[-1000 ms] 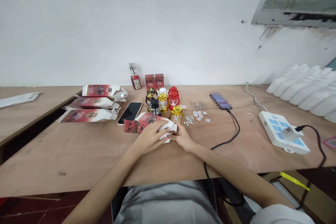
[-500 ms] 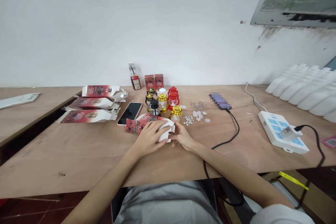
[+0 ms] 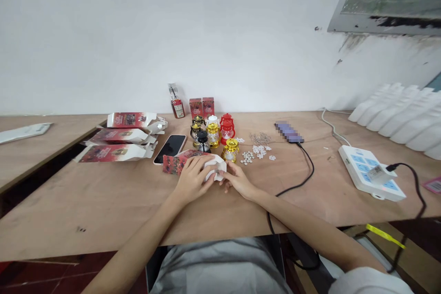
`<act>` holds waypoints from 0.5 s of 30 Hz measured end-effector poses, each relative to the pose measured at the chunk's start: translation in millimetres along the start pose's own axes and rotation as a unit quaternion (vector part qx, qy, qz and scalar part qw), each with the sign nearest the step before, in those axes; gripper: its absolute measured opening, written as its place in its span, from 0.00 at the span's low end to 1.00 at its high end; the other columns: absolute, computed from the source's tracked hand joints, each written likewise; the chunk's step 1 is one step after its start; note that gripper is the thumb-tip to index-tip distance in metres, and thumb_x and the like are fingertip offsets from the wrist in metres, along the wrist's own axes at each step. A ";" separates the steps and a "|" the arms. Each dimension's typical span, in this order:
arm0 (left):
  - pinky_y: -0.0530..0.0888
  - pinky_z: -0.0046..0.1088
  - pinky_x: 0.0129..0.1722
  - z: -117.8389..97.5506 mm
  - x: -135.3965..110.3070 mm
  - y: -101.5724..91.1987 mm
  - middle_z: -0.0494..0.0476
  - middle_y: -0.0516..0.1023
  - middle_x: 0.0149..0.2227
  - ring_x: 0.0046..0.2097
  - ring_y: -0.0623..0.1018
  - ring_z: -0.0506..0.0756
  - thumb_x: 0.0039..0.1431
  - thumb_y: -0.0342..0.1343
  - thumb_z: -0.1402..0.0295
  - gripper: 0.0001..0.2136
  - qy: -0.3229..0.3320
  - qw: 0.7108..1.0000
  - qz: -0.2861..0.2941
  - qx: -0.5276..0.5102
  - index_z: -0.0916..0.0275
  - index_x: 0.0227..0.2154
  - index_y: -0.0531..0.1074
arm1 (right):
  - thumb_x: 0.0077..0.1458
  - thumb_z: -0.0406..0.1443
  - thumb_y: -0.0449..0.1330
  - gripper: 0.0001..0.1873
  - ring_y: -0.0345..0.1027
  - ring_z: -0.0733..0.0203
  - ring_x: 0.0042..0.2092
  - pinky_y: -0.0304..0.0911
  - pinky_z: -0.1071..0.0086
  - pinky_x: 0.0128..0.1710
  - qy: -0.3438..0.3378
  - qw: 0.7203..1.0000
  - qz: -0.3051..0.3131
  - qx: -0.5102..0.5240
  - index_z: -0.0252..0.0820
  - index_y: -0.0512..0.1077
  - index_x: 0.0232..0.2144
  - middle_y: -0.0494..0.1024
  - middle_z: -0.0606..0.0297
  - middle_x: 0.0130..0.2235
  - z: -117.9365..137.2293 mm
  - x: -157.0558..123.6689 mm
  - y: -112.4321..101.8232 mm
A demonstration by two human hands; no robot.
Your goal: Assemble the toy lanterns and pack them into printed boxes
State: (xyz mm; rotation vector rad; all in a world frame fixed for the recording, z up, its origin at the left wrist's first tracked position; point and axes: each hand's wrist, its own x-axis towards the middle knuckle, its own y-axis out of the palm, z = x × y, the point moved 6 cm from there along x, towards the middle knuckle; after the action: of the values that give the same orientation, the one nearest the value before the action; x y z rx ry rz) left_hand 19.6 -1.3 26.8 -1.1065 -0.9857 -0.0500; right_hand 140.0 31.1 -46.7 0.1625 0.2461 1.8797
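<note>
Now your left hand [image 3: 191,179] and right hand [image 3: 238,182] meet at the box [image 3: 176,164].
Your left fingers curl down over its top, clamped on it; your right fingers touch its white flap [image 3: 217,165], pinching or merely resting, you cannot tell. Beyond your fingertips, just past the box, stands a gold lantern [image 3: 230,149].

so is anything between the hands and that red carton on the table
Nothing visible does. The left hand lies over the red carton, holding it down, and the right hand touches its white end flaps. The gold lantern stands just behind the carton, not between it and either hand.
</note>
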 end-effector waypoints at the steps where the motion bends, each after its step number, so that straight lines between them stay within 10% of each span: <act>1: 0.67 0.37 0.45 1.0 -0.2 -0.3 0.62 0.73 0.47 0.49 0.71 0.58 0.59 0.48 0.70 0.09 -0.006 1.000 -0.003 0.000 0.60 0.42 0.69 | 0.43 0.44 0.63 0.17 0.67 0.69 0.26 0.64 0.78 0.15 -0.007 1.000 -0.002 -0.002 0.43 0.65 0.33 0.69 0.69 0.31 0.5 -0.3 -0.2; 7: 0.65 0.38 0.46 2.0 -1.0 -1.6 0.62 0.72 0.48 0.49 0.70 0.59 0.58 0.47 0.72 0.19 -0.039 0.999 -0.018 -0.011 0.61 0.54 0.60 | 0.49 0.48 0.59 0.17 0.67 0.67 0.29 0.66 0.78 0.19 -0.073 0.997 0.009 -0.033 0.43 0.67 0.34 0.71 0.67 0.31 4.4 -2.4 0.4; 15: 0.65 0.40 0.43 -1.1 -1.9 -6.0 0.64 0.70 0.46 0.46 0.70 0.61 0.55 0.51 0.64 0.14 -0.031 0.999 -0.025 -0.021 0.61 0.44 0.67 | 0.49 0.50 0.57 0.17 0.65 0.66 0.23 0.63 0.74 0.18 -0.112 0.992 -0.030 -0.038 0.42 0.65 0.26 0.70 0.69 0.24 8.2 -2.1 -3.2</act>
State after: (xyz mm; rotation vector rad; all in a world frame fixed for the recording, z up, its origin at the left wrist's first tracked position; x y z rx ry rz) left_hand 16.3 -5.9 29.7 -1.1271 -1.0723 -0.0776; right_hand 145.6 30.9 -39.6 0.3085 0.0241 1.7915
